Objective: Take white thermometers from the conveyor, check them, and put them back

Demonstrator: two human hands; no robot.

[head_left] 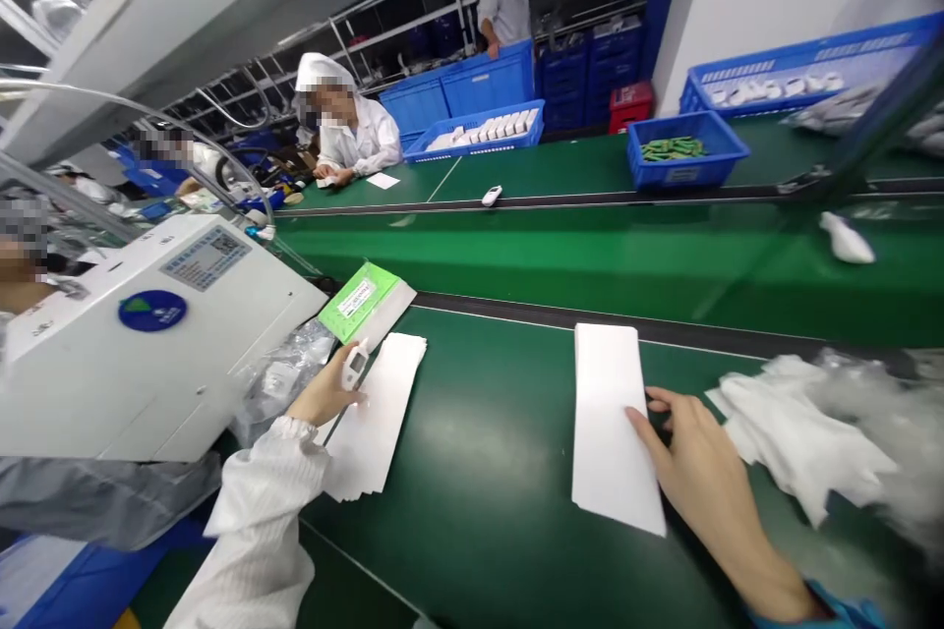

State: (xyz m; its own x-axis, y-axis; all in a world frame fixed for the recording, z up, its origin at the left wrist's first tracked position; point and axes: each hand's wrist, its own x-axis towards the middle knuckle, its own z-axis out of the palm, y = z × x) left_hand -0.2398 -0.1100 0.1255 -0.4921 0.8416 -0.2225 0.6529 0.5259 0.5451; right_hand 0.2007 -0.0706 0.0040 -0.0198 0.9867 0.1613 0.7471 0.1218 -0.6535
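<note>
My left hand (324,395), in a white sleeve, is closed around a small white device (355,364) with a little screen, held just above a stack of white paper sheets (376,423). My right hand (689,452) rests with fingers spread on the right edge of a single long white sheet (609,423) lying on the green table (487,491). A green and white packet (361,300) lies just beyond the stack.
A white machine (140,334) with a blue round label stands at the left, clear plastic bags (284,378) beside it. Crumpled white bags (803,442) pile up at the right. Beyond a conveyor, blue crates (685,152) and seated and standing workers (354,133) occupy the far side.
</note>
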